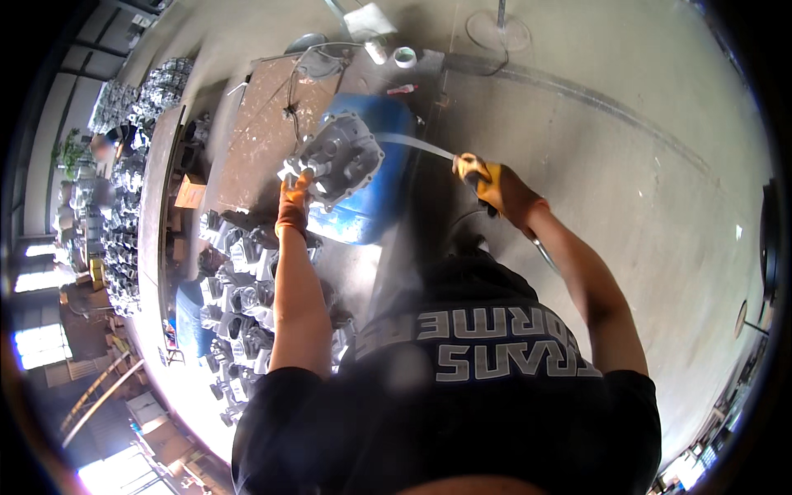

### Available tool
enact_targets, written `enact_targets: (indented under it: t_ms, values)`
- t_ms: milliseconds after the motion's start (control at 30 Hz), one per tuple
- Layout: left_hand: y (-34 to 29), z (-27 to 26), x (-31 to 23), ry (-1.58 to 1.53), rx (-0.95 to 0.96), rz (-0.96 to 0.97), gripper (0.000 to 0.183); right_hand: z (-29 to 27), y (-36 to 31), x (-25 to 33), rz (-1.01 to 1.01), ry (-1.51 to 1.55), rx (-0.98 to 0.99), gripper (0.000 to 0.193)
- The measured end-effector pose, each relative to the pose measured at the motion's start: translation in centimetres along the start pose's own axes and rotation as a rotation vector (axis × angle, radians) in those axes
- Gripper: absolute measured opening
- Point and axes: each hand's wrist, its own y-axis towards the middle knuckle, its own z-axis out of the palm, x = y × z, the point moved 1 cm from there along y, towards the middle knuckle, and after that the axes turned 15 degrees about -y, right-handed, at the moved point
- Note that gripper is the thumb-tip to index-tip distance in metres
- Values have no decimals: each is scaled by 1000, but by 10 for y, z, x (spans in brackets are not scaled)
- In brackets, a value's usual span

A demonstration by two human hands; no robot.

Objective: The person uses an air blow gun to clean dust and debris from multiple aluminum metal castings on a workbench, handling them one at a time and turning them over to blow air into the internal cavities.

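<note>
In an orange glove, my left hand (294, 198) grips a grey cast-metal housing (356, 157) by its narrow left end. The housing has an open, flanged rim with bolt holes, and it is held tilted above a blue drum (386, 202). My right hand (487, 181), in a yellow-orange glove, is closed round the black handle of an air gun (473, 180). From that hand a long, pale, curved nozzle (421, 144) reaches left toward the housing's open side. Whether its tip touches the housing I cannot tell. A hose (544, 254) hangs under my right wrist.
Several grey castings (239, 318) are packed on the left, near my left forearm. Behind the housing is a brown board-topped table (268, 99) with a cable. A tape roll (404, 57) and a red-and-white tube (403, 89) lie at the far side. A stand (500, 29) is beyond.
</note>
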Motion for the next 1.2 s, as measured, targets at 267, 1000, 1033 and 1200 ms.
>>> enact_targets:
  t_ms: [267,1000,1033,1200]
  values:
    - [-32,24,-9,-5,-96,217,31,47,36,38,-177,-308,-220,36]
    - [-26,25,-14,318,-318,82,44,92,90,77,-321,-360,-95,33]
    - [-30,34,-23,367,-307,34,43,105,100,56,-356,-326,-127,31]
    - [-44,43,-24,228,-235,50,31,58,64,46,-134,-257,-175,38]
